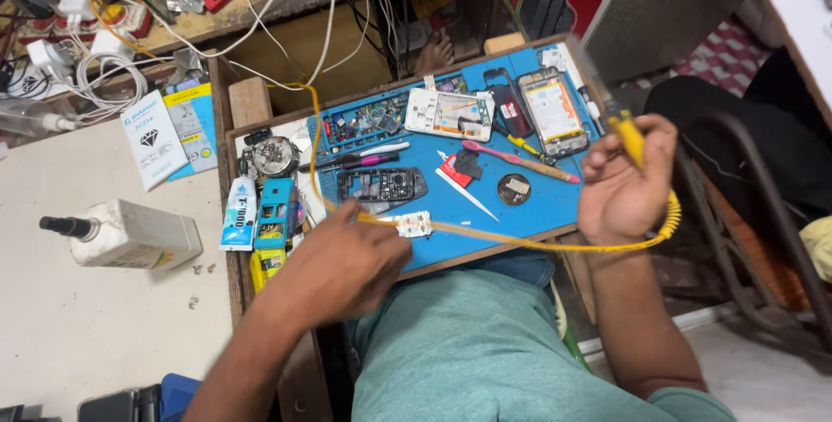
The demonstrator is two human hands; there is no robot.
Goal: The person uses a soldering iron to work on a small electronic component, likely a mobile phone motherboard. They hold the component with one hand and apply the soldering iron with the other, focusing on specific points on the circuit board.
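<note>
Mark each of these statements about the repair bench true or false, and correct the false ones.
1. The right hand holds a yellow tool. True.
2. The left hand rests on the white bottle. False: it is at the blue mat's near edge, by a small white part.
3. A yellow cord runs between the hands. True.
4. The mat is red. False: it is blue.

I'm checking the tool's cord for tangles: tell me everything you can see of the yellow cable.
The yellow cable looks like rubbery plastic. It leaves the yellow-handled tool in the right hand, coils tightly below that wrist, then runs straight along the blue mat's front edge, past the left hand, and climbs up off the bench toward the back.
</note>
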